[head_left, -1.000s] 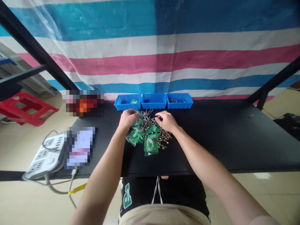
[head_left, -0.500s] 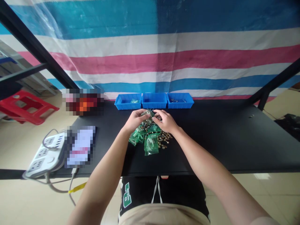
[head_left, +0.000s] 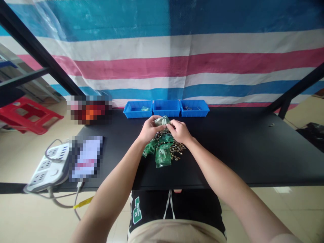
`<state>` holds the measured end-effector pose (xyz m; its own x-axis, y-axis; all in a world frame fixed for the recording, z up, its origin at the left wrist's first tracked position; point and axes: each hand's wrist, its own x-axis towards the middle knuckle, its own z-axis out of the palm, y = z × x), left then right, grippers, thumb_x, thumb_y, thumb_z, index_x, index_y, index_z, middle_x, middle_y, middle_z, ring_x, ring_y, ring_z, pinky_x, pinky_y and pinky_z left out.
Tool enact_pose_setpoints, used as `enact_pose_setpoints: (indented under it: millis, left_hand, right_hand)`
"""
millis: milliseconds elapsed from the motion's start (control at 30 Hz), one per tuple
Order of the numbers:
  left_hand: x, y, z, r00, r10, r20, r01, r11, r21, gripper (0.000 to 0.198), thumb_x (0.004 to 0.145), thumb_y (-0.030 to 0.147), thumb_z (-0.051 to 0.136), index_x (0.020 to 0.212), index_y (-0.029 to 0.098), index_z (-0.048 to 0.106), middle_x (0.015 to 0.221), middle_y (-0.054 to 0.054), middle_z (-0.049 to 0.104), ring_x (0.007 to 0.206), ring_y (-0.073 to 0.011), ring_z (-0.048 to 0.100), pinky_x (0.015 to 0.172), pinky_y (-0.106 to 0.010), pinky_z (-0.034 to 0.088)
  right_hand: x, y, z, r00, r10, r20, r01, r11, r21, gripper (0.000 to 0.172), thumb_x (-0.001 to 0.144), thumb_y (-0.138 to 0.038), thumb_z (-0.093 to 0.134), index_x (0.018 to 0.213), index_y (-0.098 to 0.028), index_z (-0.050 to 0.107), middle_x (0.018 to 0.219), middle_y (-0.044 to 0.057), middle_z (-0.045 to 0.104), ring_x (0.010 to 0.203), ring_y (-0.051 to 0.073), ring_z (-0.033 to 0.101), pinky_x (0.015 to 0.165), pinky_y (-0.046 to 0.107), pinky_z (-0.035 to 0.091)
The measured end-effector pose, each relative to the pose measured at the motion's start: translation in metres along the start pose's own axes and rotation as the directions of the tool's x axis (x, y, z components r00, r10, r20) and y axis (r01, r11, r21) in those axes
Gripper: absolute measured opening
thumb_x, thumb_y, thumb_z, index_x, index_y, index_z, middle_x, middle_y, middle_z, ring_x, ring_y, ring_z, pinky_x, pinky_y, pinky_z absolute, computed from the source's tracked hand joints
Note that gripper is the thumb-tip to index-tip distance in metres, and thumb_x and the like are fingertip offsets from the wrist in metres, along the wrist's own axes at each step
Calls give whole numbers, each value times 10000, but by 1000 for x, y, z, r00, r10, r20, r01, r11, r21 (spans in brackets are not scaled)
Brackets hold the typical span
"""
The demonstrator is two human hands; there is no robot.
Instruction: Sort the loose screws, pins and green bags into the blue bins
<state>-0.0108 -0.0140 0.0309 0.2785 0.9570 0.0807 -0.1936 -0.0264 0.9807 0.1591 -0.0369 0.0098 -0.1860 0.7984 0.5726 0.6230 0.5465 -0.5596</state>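
Note:
My left hand (head_left: 151,129) and my right hand (head_left: 179,130) are both closed on a small clear plastic bag (head_left: 162,120) with pale, stick-like pieces inside. They hold it just above a pile on the black table. In that pile lie several green plastic bags (head_left: 163,156) with whitish tube-shaped pieces in them. Loose brass-coloured metal screws or bolts (head_left: 177,148) are heaped at the right of the bags, partly under my right hand. My fingers hide part of the held bag and the back of the pile.
Three blue bins stand behind the pile: the left bin (head_left: 138,114) holds a small bag, the middle bin (head_left: 166,113) shows a bare floor, the right bin (head_left: 194,113) holds thin metal pieces. A white power strip (head_left: 49,167) and a blurred phone-like slab (head_left: 87,158) lie left.
Both hands have drawn closer together at the bag. It is now lifted a little and stretched flatter between my fingers, with its pale contents showing more plainly.

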Motion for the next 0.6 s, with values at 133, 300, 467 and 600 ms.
enact_pose_setpoints:
  millis: [133, 300, 467, 600]
  left_hand:
    - [2, -4, 4, 994, -4, -109, -5, 997, -83, 527, 520, 218, 878, 949, 166, 576, 740, 22, 683, 663, -115, 632, 682, -252, 494]
    - [1, -2, 3, 995, -23, -98, 11, 992, -123, 511, 494, 232, 890, 893, 150, 581, 732, 3, 697, 663, -122, 646, 717, -271, 505]
    - [1, 2, 1, 994, -24, -105, 20, 999, -42, 496, 508, 252, 871, 905, 150, 591, 743, 8, 686, 655, -122, 634, 700, -277, 501]
    - [2, 2, -6, 981, 42, -190, -36, 999, 32, 487, 528, 278, 855, 908, 154, 576, 744, 5, 675, 660, -126, 624, 679, -271, 494]
  right_hand:
    - [1, -1, 0, 1000, 25, -1, -25, 1000, 5, 308, 946, -372, 434, 677, -221, 452, 601, 0, 537, 565, 138, 483, 585, 274, 320]
    - [0, 0, 1, 1000, 25, 12, -25, 1000, 1, 324, 948, -383, 423, 669, -222, 459, 594, 2, 556, 553, 137, 481, 577, 275, 326]
    - [0, -1, -1, 999, 43, 16, -43, 999, -6, 325, 945, -416, 442, 715, -214, 551, 640, 18, 619, 592, 152, 550, 600, 275, 377]
    - [0, 1, -2, 999, 47, 1, -47, 998, 36, 306, 947, -430, 457, 830, -208, 631, 746, 39, 695, 683, 172, 631, 657, 274, 442]
